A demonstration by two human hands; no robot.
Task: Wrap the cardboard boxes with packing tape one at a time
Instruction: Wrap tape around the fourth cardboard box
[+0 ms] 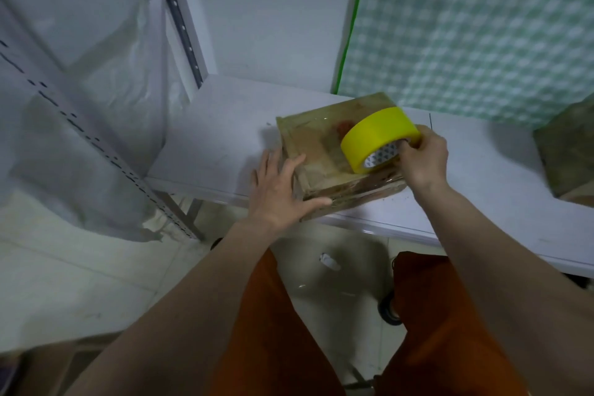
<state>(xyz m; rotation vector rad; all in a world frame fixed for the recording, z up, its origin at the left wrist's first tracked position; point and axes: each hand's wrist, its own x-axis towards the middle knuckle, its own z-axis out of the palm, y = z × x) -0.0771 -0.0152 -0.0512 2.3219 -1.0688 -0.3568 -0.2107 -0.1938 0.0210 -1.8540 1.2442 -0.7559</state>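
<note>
Near the middle of the frame, a flat box [324, 151], glossy with clear wrap, lies on the white tabletop [218, 138] at its front edge. On the box's right part stands a yellow tape roll [376, 138], held on edge. The right hand [424, 154] grips it, fingers curled round the rim and into the core. The left hand [283, 190] lies flat on the box's left corner, fingers spread. At right, a second box [569, 151] sits before a green checked sheet [482, 26].
</note>
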